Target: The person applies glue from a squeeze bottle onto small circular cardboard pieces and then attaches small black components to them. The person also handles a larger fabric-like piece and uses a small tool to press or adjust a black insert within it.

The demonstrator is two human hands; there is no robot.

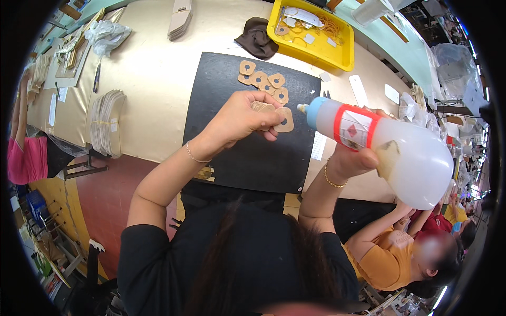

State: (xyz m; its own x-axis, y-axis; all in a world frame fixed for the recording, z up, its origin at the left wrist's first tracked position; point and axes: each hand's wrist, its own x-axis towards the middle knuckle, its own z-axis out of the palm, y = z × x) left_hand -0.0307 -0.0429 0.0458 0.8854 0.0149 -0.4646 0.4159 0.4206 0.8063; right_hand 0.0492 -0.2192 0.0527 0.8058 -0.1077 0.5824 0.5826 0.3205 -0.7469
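Note:
My left hand (240, 118) is closed over the black mat (247, 163). Between its thumb and fingers is a tan leather piece (286, 120) with a hole in the middle, and more such pieces sit stacked in the palm. My right hand (358, 152) grips a translucent squeeze bottle (416, 158) with a pale blue cap and a red-edged label. The bottle is tilted on its side, its nozzle pointing left at the held piece, a short gap apart. Yellowish matter shows inside the bottle. Farther up the mat lie several loose tan pieces (259, 79) with the same hole, some overlapping.
Beyond the mat stands a yellow tray (314, 61) with rubber bands and scraps, beside a dark brown cloth (257, 38). Stacked beige pieces (107, 124) and a brush (97, 78) lie at left. A co-worker in orange (390, 258) sits close on my right; another person's pink clothing (27, 160) shows far left.

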